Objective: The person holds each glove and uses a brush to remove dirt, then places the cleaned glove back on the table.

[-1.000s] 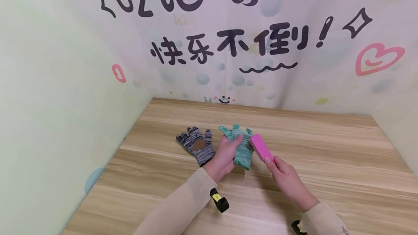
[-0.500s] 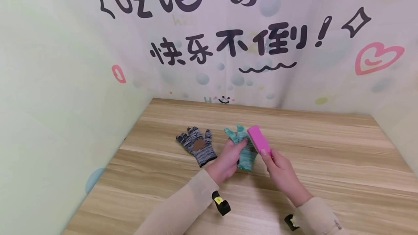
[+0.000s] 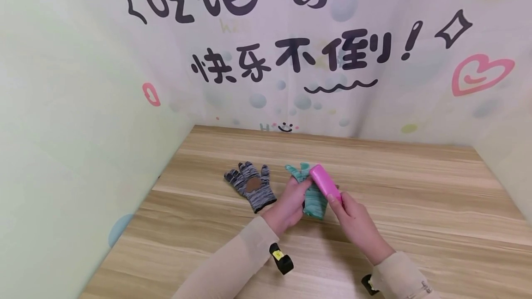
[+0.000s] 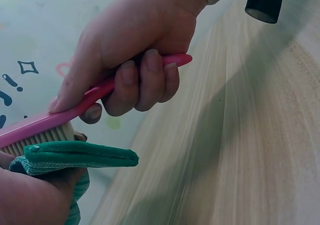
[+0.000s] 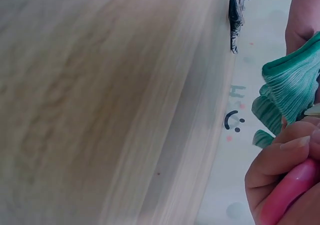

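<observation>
Just right of centre in the head view, my left hand [image 3: 291, 203] grips a teal knitted glove [image 3: 315, 201], thumb on top. My right hand [image 3: 356, 220] holds a pink brush [image 3: 324, 181] by its handle, bristles down against the glove. In the left wrist view the right hand [image 4: 135, 55] has its fingers curled round the handle of the pink brush [image 4: 64, 116], whose pale bristles touch the teal glove [image 4: 80, 155]. The right wrist view shows the teal glove [image 5: 295, 80] hanging above the table, beside the right hand [image 5: 280, 170].
A grey and black knitted glove [image 3: 260, 193] with a brown patch lies flat to the left of my left hand. The wooden table [image 3: 415, 188] meets a printed cloth backdrop [image 3: 249, 105] behind and pale walls at the sides.
The left hand and teal glove have shifted slightly right from a second ago. The brush has moved left across the glove, now covering more of its upper part. The grey glove has stayed put.
</observation>
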The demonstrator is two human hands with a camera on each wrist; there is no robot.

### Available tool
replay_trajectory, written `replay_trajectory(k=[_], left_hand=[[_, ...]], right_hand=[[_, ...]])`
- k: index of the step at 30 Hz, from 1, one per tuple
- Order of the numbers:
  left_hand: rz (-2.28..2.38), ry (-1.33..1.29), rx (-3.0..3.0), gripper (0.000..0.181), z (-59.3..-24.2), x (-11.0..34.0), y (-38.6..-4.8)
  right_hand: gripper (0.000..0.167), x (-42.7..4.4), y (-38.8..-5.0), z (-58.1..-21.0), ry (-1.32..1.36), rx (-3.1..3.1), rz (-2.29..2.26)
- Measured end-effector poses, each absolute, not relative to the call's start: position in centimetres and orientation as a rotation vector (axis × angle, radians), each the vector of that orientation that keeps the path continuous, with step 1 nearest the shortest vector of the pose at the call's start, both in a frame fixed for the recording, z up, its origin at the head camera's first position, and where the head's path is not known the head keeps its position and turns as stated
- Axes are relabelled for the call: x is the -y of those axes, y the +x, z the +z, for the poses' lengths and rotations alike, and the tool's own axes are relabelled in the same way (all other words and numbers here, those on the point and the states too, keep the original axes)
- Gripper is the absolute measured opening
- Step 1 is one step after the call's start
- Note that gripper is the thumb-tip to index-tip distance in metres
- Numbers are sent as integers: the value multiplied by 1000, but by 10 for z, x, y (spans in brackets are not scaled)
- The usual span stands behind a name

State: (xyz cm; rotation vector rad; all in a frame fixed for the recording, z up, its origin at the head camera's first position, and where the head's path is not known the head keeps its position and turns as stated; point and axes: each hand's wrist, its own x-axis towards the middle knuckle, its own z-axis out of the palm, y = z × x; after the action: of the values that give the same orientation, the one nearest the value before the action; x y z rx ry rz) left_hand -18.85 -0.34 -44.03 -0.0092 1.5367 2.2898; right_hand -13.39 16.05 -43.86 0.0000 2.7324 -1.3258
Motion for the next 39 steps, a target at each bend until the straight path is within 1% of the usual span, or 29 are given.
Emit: replay_trajectory(k=[9,15,26,34,39], left_hand=[[2318,-66,-1502,38,-440,7,-190],[2305,-147,-1497,46,-439,11,-192],[2261,-155,-1511,43,-440,10,-192],[2228,-146,-1523,48,-444,9,-191],[2205,-130,-1531,46,-448,7,-188]], right_hand=[[50,-166,-134,-442,-13,-2783,-1259],[53,-173,-134,-448,19,-2769,-1253],[56,-178,-131,-449,62,-2732,-1296],[53,-179,-131,-446,81,-2682,-1422],[49,-181,-133,-444,77,-2686,-1502]])
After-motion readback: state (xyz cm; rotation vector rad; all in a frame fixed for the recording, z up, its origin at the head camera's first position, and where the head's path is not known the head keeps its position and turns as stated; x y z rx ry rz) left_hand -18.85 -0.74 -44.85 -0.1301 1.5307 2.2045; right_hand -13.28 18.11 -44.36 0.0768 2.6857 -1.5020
